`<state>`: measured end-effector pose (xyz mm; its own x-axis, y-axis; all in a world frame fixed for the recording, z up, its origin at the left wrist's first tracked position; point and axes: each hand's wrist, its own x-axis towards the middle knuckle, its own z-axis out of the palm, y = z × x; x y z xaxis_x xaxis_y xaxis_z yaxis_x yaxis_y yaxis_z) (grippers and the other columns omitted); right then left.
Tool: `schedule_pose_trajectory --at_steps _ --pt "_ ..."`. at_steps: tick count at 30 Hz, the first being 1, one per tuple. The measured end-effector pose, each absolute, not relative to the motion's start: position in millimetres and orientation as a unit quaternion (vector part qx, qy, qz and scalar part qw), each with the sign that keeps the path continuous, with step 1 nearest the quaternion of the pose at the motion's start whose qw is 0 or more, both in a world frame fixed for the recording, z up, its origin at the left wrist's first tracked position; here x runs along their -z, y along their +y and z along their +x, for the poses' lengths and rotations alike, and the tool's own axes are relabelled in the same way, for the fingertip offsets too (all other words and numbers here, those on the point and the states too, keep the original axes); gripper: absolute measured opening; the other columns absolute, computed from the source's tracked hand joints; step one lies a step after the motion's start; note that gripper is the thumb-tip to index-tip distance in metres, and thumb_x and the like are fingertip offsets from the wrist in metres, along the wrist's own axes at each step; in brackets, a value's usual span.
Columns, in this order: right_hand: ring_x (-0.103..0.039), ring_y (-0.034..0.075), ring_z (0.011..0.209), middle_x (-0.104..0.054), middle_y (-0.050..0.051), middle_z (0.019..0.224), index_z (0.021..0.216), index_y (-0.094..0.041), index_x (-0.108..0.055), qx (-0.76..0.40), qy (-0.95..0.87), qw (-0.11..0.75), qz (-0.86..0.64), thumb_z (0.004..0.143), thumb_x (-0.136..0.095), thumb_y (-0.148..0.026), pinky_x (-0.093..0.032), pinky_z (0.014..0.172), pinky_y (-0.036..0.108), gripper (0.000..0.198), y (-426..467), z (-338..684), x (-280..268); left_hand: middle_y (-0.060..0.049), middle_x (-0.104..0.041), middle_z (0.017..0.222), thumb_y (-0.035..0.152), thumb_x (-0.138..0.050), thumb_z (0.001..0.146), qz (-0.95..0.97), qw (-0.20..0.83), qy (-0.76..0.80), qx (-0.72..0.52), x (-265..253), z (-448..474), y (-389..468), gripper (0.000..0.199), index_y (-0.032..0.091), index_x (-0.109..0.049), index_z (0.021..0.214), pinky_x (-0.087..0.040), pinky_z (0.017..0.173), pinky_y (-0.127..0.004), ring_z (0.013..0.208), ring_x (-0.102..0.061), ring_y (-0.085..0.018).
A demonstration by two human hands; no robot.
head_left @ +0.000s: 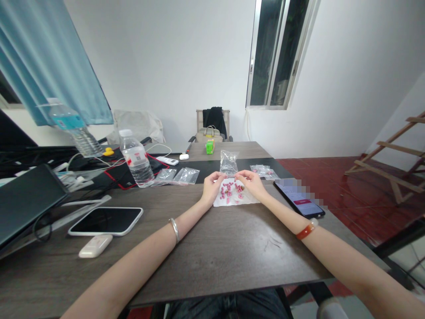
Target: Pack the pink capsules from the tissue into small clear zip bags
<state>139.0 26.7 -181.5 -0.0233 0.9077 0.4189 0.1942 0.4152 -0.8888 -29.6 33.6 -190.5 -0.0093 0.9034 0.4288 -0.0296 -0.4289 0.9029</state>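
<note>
My left hand (pixel 212 187) and my right hand (pixel 251 184) face each other at the middle of the table, thumbs and fingers pinched together. What sits between the fingertips of either hand is too small to make out. Just below them lies a white paper sheet (pixel 229 203) with pink beads (pixel 228 186) scattered on it, along with a few gold-brown pieces. Directly behind the fingertips stands a clear plastic bag (pixel 229 160); whether the fingers touch it I cannot tell.
Left are a water bottle (pixel 136 159), small clear packets (pixel 186 175), a white-edged phone (pixel 106 220), a white case (pixel 95 246) and a laptop (pixel 29 199). Right are bead packets (pixel 264 171) and a lit phone (pixel 299 199). A green object (pixel 210 146) stands farther back.
</note>
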Motion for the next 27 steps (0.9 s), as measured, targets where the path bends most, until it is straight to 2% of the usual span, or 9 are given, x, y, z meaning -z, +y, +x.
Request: schedule_pose_trajectory --at_steps 9,14,27 --pt "-0.063 0.021 0.074 -0.069 0.005 0.075 0.072 -0.019 -0.068 -0.340 -0.619 0.561 -0.432 0.070 -0.067 -0.042 -0.051 0.061 0.031 0.023 27.9 140.9 181.8 -0.004 -0.069 0.074 0.042 -0.064 0.073 0.614 0.375 0.377 -0.583 186.0 -29.0 29.0 0.026 0.017 -0.067 0.069 -0.046 0.080 -0.032 0.077 -0.062 -0.020" --pt "-0.063 0.021 0.077 -0.070 0.005 0.077 0.075 -0.020 -0.070 -0.364 -0.620 0.552 -0.421 0.069 -0.067 -0.042 -0.051 0.061 0.030 0.023 26.1 139.4 181.0 -0.004 -0.070 0.077 0.037 -0.069 0.070 0.618 0.394 0.360 -0.577 184.5 -27.6 27.9 0.020 0.016 -0.070 0.071 -0.046 0.079 -0.031 0.077 -0.062 -0.019" --pt "-0.058 0.016 0.060 -0.069 0.005 0.072 0.074 -0.018 -0.071 -0.334 -0.642 0.539 -0.430 0.070 -0.067 -0.041 -0.046 0.054 0.027 0.024 23.6 138.4 180.3 -0.005 -0.071 0.076 0.036 -0.070 0.069 0.621 0.379 0.370 -0.578 184.0 -27.9 26.3 0.019 0.016 -0.072 0.071 -0.047 0.075 -0.031 0.075 -0.063 -0.020"
